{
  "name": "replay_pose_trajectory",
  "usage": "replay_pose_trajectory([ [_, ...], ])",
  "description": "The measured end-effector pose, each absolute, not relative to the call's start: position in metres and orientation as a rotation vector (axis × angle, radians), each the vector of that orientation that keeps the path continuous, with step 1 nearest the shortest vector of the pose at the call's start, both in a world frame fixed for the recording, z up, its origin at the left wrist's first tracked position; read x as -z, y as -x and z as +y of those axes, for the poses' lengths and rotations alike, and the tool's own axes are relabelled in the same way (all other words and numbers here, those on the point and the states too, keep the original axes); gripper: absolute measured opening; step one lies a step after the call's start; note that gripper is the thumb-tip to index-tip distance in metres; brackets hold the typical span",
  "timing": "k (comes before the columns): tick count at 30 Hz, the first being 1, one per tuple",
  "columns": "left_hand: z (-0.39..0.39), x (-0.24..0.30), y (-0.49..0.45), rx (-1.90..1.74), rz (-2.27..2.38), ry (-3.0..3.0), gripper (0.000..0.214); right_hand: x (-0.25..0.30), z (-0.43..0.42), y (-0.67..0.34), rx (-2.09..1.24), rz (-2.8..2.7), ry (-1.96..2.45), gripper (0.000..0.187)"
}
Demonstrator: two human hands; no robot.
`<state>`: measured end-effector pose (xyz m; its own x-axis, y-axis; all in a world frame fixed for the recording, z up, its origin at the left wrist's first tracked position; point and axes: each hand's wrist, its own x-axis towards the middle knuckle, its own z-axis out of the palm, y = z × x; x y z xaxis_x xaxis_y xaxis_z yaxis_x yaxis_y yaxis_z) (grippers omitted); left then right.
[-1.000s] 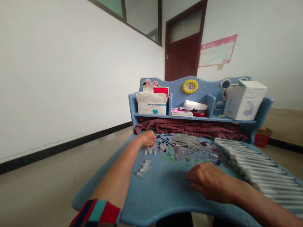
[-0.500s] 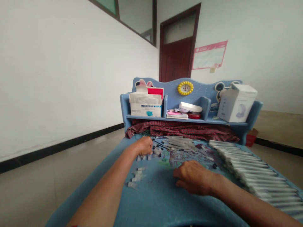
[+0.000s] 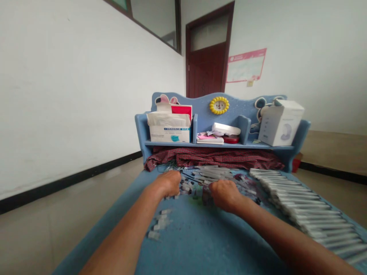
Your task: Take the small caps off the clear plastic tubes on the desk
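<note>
My left hand (image 3: 168, 183) is curled into a loose fist at the far middle of the blue desk (image 3: 195, 236), resting on a heap of small clear plastic parts and thin tubes (image 3: 212, 174). Its fingers are closed, and what they hold is hidden. My right hand (image 3: 225, 194) has reached up beside it, knuckles toward me and fingers bent down into the same heap. A short trail of small clear caps (image 3: 160, 223) lies on the desk beside my left forearm.
A long row of wrapped grey tubes (image 3: 304, 206) runs along the desk's right side. A checked red cloth (image 3: 218, 157) lies under the blue shelf (image 3: 218, 144), which carries a mask box (image 3: 169, 128), papers, a red tin and a white carton (image 3: 280, 123). A brown door stands behind.
My right hand has moved forward and left from the near desk up to the heap, beside my left hand. The view has shifted, so the desk sits further left.
</note>
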<state>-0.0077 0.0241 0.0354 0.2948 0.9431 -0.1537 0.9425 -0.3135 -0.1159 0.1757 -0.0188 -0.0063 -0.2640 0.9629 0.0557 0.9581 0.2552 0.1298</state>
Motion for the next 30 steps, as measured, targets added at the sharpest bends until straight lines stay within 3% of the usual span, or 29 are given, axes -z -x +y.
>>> replay_pose_trajectory([
  [9,0.028,-0.027,0.008,-0.333,-1.827,2.551,0.008,0.012,0.014,-0.191,-0.258,2.320,-2.105,0.033],
  [17,0.033,-0.013,0.010,-0.276,-1.753,2.598,0.019,0.021,0.028,-0.190,-0.207,2.314,-2.134,0.026],
  [30,0.022,-0.022,-0.001,-0.436,-1.844,2.712,0.008,0.023,0.006,-0.190,-0.223,2.348,-2.115,0.028],
])
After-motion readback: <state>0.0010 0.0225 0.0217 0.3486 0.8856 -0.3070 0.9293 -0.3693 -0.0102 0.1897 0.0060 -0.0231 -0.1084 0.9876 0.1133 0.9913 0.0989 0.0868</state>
